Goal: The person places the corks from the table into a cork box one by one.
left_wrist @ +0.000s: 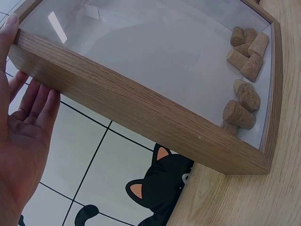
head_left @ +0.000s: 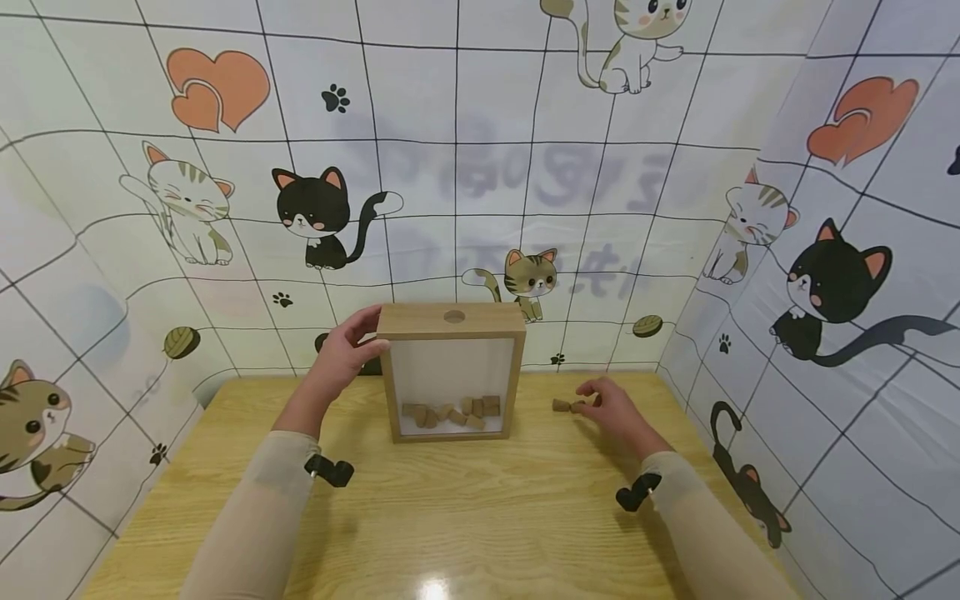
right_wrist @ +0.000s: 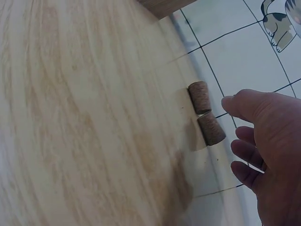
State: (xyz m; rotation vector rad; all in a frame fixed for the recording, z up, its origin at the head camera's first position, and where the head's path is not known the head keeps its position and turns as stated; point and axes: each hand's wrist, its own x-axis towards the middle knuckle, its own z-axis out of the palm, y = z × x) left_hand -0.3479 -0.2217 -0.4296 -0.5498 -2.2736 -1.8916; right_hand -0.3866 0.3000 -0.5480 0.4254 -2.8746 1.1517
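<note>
A shallow wooden box [head_left: 408, 323] with a clear front stands upright on the table, a round hole in its top. Several corks [left_wrist: 251, 67] lie along its bottom behind the pane. My left hand [head_left: 347, 357] holds the box by its upper left corner, thumb at the front and the other fingers along the side. To the right of the box, two corks [right_wrist: 199, 97] lie end to end on the table near its far edge. Right beside them is my right hand [right_wrist: 277, 141], fingers loosely bent with nothing between thumb and fingertips.
The wooden table [head_left: 450, 508] ends at a wall covering [head_left: 457, 183] printed with cats and grid lines, which also runs along both sides. Each wrist carries a small black camera mount [head_left: 330, 471].
</note>
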